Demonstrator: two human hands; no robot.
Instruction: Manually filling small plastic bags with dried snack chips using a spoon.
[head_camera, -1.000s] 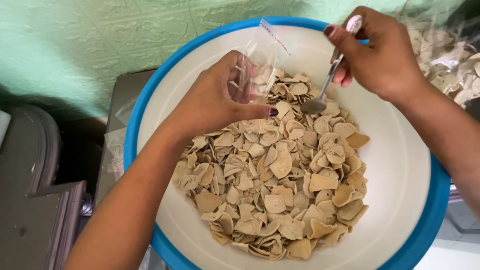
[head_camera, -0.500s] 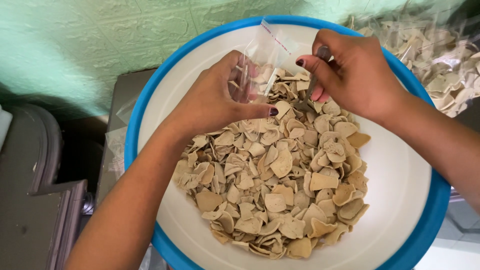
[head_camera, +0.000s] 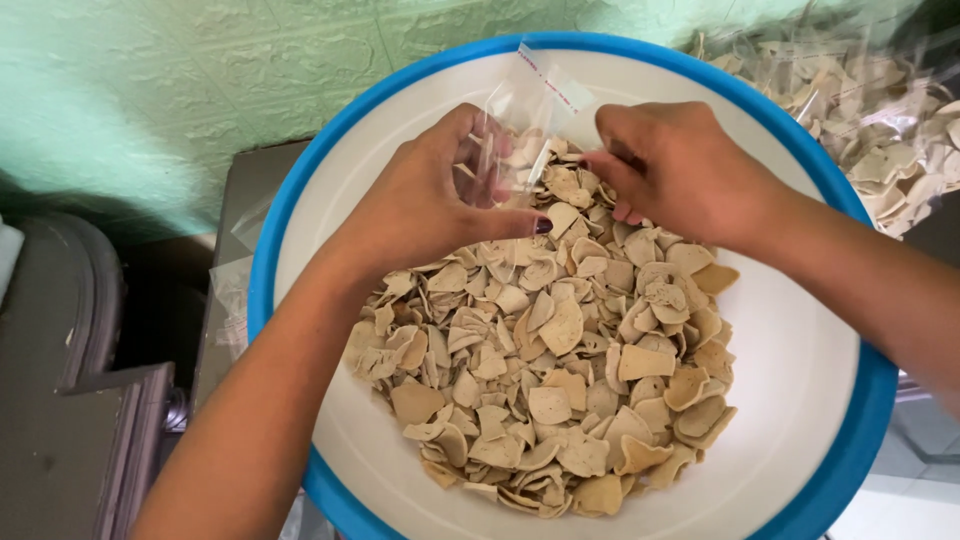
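Note:
A big white basin with a blue rim (head_camera: 262, 262) holds a heap of pale tan, flat chips (head_camera: 560, 380). My left hand (head_camera: 430, 200) pinches a small clear plastic bag (head_camera: 535, 95) upright over the far side of the heap, mouth toward my right hand. A few chips show inside the bag. My right hand (head_camera: 680, 170) is curled, knuckles up, and pressed down into the chips right beside the bag's mouth. The metal spoon it carried is hidden under the fingers.
Several clear bags filled with the same chips (head_camera: 880, 110) are piled at the upper right, beyond the basin. A green textured wall (head_camera: 150, 90) runs behind. Dark grey furniture (head_camera: 60, 380) stands at the left, with loose clear bags (head_camera: 232, 300) beside the basin.
My right hand has come down and leftward from above the rim onto the chips by the bag. The spoon, plainly visible before, is now covered by the hand. My left hand stayed put.

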